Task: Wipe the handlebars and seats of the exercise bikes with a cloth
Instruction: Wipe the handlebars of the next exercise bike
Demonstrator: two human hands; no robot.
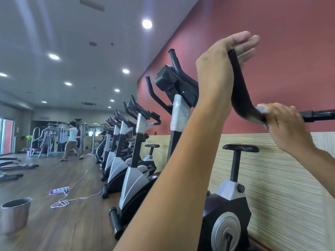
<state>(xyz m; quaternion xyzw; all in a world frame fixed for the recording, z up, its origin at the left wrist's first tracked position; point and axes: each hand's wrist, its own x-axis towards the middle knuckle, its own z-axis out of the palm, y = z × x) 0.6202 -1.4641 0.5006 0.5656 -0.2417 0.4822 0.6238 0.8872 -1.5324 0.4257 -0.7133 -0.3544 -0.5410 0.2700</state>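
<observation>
Left hand (pixel 224 58) is up at the top end of the black handlebar (pixel 239 91), my fingers (pixel 248 39) straight and together, palm against the bar's tip. Right hand (pixel 286 124) is lower, at the bend of the same bar, with the fingers curled over it and clamping a blue-white patterned cloth (pixel 259 109) onto it; only scraps of cloth show. This bike's seat (pixel 240 148) sits below my right hand, untouched. More exercise bikes (pixel 134 160) line the red wall (pixel 272 24) to the left. Metal bucket (pixel 15 212) and power strip (pixel 59 190) on the wood floor (pixel 54 232). Another person (pixel 72 140) far back.
</observation>
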